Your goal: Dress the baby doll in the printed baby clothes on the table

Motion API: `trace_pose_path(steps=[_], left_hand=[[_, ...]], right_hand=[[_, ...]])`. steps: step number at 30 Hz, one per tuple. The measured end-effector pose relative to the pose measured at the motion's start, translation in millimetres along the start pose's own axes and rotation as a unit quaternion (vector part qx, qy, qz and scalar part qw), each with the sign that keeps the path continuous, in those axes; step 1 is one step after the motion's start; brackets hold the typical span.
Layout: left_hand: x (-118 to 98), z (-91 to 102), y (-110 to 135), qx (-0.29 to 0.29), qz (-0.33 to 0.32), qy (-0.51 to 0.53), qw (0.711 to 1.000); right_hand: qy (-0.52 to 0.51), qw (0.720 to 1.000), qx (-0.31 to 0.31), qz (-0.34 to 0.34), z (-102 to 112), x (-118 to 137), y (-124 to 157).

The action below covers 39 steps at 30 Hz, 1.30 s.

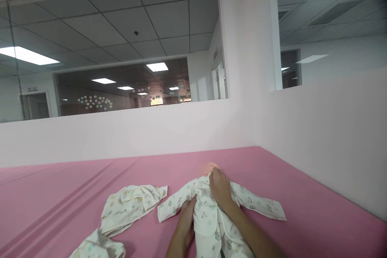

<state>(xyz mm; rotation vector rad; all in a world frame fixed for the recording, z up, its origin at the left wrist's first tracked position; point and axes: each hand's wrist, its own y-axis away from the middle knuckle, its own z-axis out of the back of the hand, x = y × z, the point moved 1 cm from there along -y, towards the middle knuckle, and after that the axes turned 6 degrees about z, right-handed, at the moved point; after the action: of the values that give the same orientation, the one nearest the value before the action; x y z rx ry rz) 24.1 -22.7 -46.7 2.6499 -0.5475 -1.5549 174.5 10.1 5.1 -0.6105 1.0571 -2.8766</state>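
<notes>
A baby doll lies on its back on the pink sheet, its head (208,167) partly covered by my hand. It wears a white long-sleeved baby shirt (205,219) with small printed figures, both sleeves spread outward. My right hand (220,187) is closed on the shirt's front at the collar, just below the doll's head. Low on the other side, my left hand (188,215) grips the shirt's side under the sleeve, thumb at the cloth edge and other fingers mostly hidden. Printed white cloth also covers the doll's lower body, cut off by the frame's bottom.
A crumpled printed baby garment (131,207) lies left of the doll, with more bunched printed cloth (98,246) nearer me. The pink sheet (60,193) has creases on the left. White walls (169,129) with windows border it behind and to the right.
</notes>
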Motion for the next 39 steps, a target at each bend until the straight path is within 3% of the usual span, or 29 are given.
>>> trace_pose_path(steps=[11, 17, 23, 39], left_hand=[[-2.8, -3.9, 6.3, 0.028, -0.006, 0.005, 1.000], [-3.7, -4.8, 8.4, 0.028, -0.015, 0.007, 0.999], [-3.8, -7.3, 10.5, 0.025, -0.022, 0.012, 0.999], [-2.3, -3.6, 2.7, 0.005, 0.007, 0.032, 0.999]], right_hand=[[-0.014, 0.999, 0.020, -0.023, 15.2, 11.9, 15.2], [0.041, 0.994, 0.093, -0.045, 32.1, 17.3, 27.7], [0.059, 0.985, 0.158, -0.047, 44.7, 1.9, 27.8], [0.010, 0.989, 0.126, -0.075, 35.6, -22.4, 22.8]])
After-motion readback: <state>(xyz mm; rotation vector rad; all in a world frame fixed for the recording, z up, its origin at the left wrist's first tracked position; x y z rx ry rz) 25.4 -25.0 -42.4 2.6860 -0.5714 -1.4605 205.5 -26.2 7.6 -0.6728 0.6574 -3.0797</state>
